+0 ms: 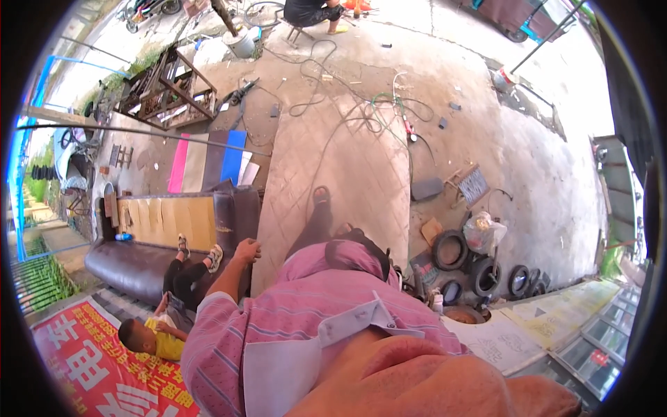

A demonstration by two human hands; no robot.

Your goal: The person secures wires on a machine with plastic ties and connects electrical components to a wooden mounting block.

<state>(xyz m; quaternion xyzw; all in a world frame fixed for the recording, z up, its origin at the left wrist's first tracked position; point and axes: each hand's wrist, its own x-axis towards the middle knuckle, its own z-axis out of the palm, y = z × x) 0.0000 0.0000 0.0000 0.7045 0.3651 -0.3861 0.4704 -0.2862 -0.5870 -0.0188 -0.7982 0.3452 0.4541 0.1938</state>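
My left hand (246,251) hangs at my left side, its fingers loosely curled and nothing showing in them. It is nearest to the arm of a dark brown sofa (149,267), apart from it as far as I can tell. My right hand is out of sight. Under my sandalled foot (321,195) lies a pale flat sheet (333,149) on the ground. A person in a yellow top (167,338) is on the sofa, legs stretched along the seat.
Coloured boards (208,161) and a wooden frame (169,94) lie ahead left. A hose (379,118) and cables loop across the ground. To the right are several tyres (450,249), a small stool (470,185) and a plastic bag (483,231). Another person (312,15) sits far ahead.
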